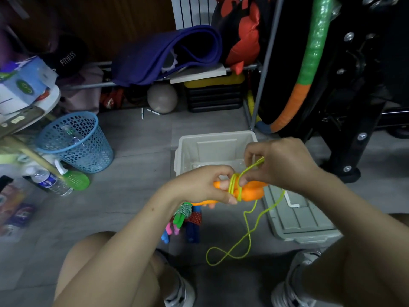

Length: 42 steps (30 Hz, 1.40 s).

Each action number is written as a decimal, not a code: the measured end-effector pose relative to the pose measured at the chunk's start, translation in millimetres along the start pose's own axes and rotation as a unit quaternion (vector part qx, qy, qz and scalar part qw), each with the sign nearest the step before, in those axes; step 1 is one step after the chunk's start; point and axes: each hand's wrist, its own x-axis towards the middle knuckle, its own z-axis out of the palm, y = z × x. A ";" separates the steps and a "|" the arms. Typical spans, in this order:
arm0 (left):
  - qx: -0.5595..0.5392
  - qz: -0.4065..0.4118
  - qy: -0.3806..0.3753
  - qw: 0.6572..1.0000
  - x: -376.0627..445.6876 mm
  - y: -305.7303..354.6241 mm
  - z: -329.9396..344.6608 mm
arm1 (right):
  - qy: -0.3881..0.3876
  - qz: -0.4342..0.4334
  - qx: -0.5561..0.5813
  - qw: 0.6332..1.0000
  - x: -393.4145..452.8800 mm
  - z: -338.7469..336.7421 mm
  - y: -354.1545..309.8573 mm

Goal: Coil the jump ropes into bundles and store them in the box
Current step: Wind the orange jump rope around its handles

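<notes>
"FITNESS" in white letters on a dark round object (66, 56), upper left

- The box (218, 149) stands open-topped, its inside bare, straight ahead of both hands.
- Its lid (296, 216) lies on the floor just right.
- Bundled ropes (188, 218) lie left below.
- A blue basket (75, 140) stands well apart, left.

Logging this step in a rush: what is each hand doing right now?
Left hand: grips the orange handles.
Right hand: pinches the yellow-green rope, winding it round the handles.
</notes>
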 end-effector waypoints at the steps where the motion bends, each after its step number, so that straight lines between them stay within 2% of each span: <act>1: -0.016 0.005 -0.030 0.999 -1.8 3.1 -0.4 | -0.074 0.039 0.073 0.994 2.9 -4.0 4.5; 2: -0.039 0.008 -0.058 0.998 -3.5 6.0 -0.2 | -0.153 0.065 0.204 0.965 5.5 -5.7 9.3; 3: -0.064 0.009 -0.087 0.994 -5.1 9.1 0.5 | -0.210 0.084 0.334 0.915 6.5 -4.7 14.3; 4: -0.084 0.010 -0.110 0.990 -6.8 10.7 1.7 | -0.246 0.100 0.418 0.869 6.0 -2.3 15.6; 5: -0.098 0.016 -0.126 0.987 -8.8 11.5 2.8 | -0.269 0.111 0.463 0.837 4.3 0.9 15.0; 9: -0.175 0.038 -0.103 0.978 -12.0 5.6 -0.6 | -0.251 0.164 0.620 0.725 -3.9 12.9 8.8; 12: -0.235 0.057 -0.081 0.967 -12.6 1.8 -4.8 | -0.221 0.215 0.663 0.682 -7.4 17.4 9.3; 15: -0.275 0.075 -0.061 0.957 -12.4 -3.9 -7.0 | -0.217 0.243 0.654 0.683 -8.9 18.1 12.3; 17: -0.290 0.069 -0.038 0.954 -13.0 -4.0 -7.0 | -0.207 0.226 0.658 0.688 -9.1 18.4 13.6; 20: -0.317 0.054 0.021 0.947 -14.0 0.1 -4.4 | -0.151 0.197 0.673 0.697 -10.5 17.7 8.3; 25: -0.359 0.057 0.072 0.929 -11.8 1.4 1.4 | -0.107 0.135 0.608 0.775 -18.7 18.7 3.7; 29: -0.392 0.076 0.087 0.913 -11.0 4.1 5.4 | -0.100 0.141 0.592 0.788 -16.6 24.4 4.2; 33: -0.404 0.054 0.143 0.902 0.2 2.3 13.6 | -0.019 0.206 0.610 0.765 -14.9 38.3 -4.5; 35: -0.406 0.036 0.168 0.898 5.5 3.4 17.0 | -0.018 0.233 0.633 0.738 -16.1 45.6 -10.2; 39: -0.402 0.023 0.172 0.899 10.1 4.6 16.6 | -0.036 0.278 0.683 0.675 -16.9 52.1 -17.3; 42: -0.379 0.017 0.178 0.908 11.4 2.4 14.5 | -0.052 0.270 0.707 0.651 -16.7 51.2 -19.8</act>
